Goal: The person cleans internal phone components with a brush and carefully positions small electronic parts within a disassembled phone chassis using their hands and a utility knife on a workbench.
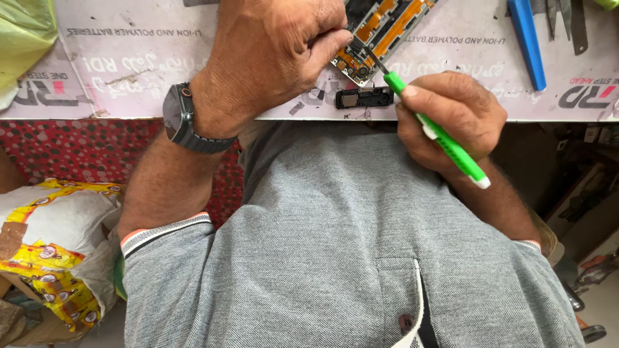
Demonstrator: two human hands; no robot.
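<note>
The left hand (pixel 271 58) presses down on an opened phone (pixel 380 32) lying on the workbench (pixel 129 71), its fingers curled over the phone's near corner, where orange flex strips show. The right hand (pixel 448 119) grips a green-handled screwdriver (pixel 438 132) like a pen, the metal tip touching that same corner. A small black part (pixel 364 98) lies just beside the phone, toward the person. A blue tool (pixel 527 42) lies well apart from the phone, beyond the right hand.
</note>
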